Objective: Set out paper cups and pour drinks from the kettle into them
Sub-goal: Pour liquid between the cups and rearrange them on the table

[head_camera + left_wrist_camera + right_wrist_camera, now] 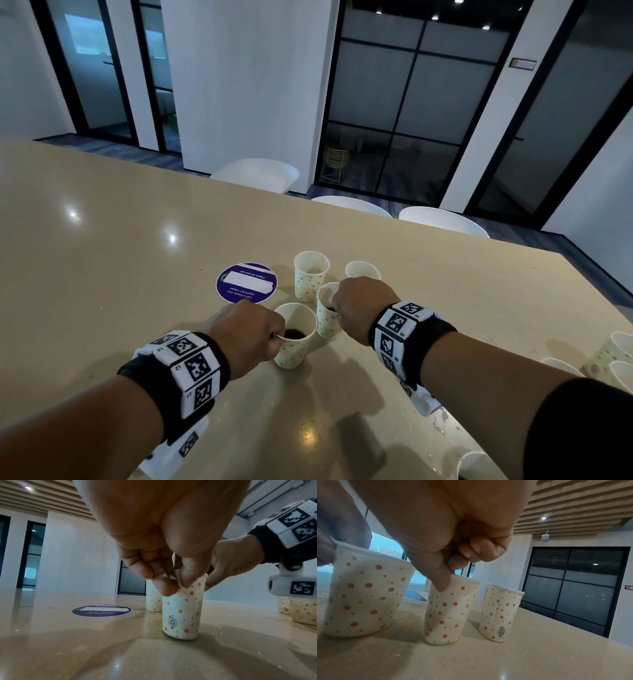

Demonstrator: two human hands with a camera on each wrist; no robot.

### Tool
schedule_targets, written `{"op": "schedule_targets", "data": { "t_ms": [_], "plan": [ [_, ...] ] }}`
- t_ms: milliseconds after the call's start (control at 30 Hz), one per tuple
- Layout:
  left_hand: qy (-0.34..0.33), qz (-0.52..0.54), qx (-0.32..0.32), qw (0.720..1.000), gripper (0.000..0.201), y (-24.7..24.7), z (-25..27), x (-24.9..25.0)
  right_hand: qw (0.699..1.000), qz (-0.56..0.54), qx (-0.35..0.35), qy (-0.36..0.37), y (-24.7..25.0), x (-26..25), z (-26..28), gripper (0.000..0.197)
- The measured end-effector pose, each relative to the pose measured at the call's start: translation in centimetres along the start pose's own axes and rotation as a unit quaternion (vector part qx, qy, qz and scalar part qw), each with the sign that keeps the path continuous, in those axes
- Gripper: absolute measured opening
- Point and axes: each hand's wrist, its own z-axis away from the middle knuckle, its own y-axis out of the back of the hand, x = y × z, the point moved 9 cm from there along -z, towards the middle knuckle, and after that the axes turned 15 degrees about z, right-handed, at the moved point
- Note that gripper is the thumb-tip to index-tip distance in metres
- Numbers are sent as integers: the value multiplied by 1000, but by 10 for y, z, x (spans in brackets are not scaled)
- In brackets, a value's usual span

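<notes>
— Well, how's each hand set?
— Left hand (pixel 245 337) pinches the rim of the near dotted white paper cup (pixel 295 342) on the beige table (pixel 102 257); right hand (pixel 363 308) pinches the middle dotted paper cup (pixel 325 317).
— Sturdy?
— Probably not: thin, light, crushable. Better held low on the wall.

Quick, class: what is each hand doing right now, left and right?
Left hand: fingers pinch the rim of the nearest paper cup.
Right hand: fingers pinch the rim of the next paper cup.
</notes>
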Motion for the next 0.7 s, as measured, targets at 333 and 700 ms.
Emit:
{"op": "schedule_targets", "data": {
  "t_ms": [333,700],
  "plan": [
    [13,6,-10,1000,15,-3,5,-2,1000,-25,-9,-2,6,-1,7,25],
    [11,-29,-5,1000,47,6,14,3,998,-47,12,-34,16,32,22,25]
  ]
}}
